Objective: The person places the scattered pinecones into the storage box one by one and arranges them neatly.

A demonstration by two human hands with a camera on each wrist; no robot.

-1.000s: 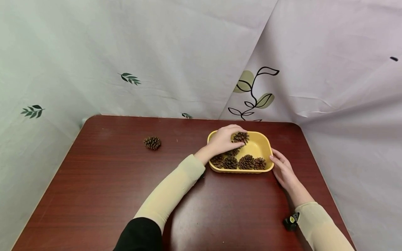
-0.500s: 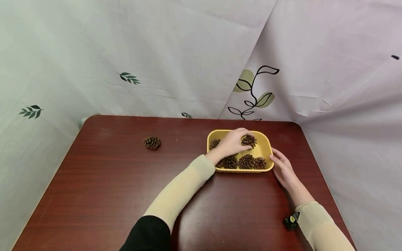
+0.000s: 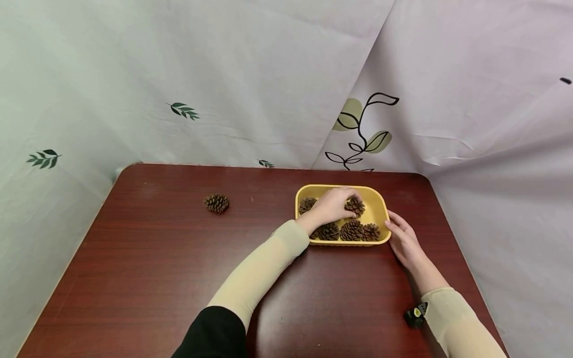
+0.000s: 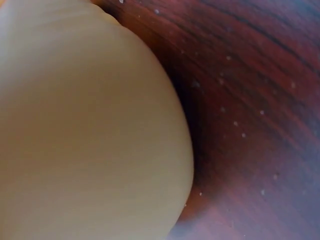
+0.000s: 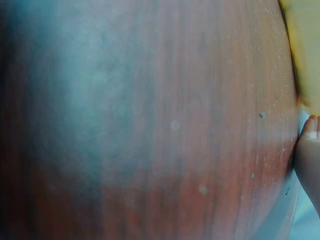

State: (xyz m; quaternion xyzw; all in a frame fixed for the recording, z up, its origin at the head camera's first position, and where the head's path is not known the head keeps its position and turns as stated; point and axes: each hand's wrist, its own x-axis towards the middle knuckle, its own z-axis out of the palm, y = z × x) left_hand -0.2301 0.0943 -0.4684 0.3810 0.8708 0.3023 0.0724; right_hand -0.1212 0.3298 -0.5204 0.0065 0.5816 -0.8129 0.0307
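A yellow plastic tray (image 3: pixel 376 199) stands at the back right of the table. Inside it, my left hand (image 3: pixel 333 205) holds a brown pine cone (image 3: pixel 355 207) between thumb and fingers, low over the tray floor. Along the near wall lie several pine cones (image 3: pixel 351 230), and another pine cone (image 3: pixel 307 205) is at the left end, partly behind the hand. My right hand (image 3: pixel 405 243) grips the tray's right end, thumb at the rim and fingers against the outer wall. That hand (image 5: pixel 310 155) barely shows at the edge of the right wrist view, beside the tray (image 5: pixel 306 55).
One pine cone (image 3: pixel 217 204) lies alone on the dark red wooden table (image 3: pixel 147 258), left of the tray. A pale curtain (image 3: pixel 250 74) with leaf prints hangs behind the table. The left wrist view holds mostly a cream sleeve (image 4: pixel 90 130).
My left hand, with the pine cone, has moved right inside the tray and then slightly lower. The pine cone at the tray's left end came into sight. My right hand has stayed put.
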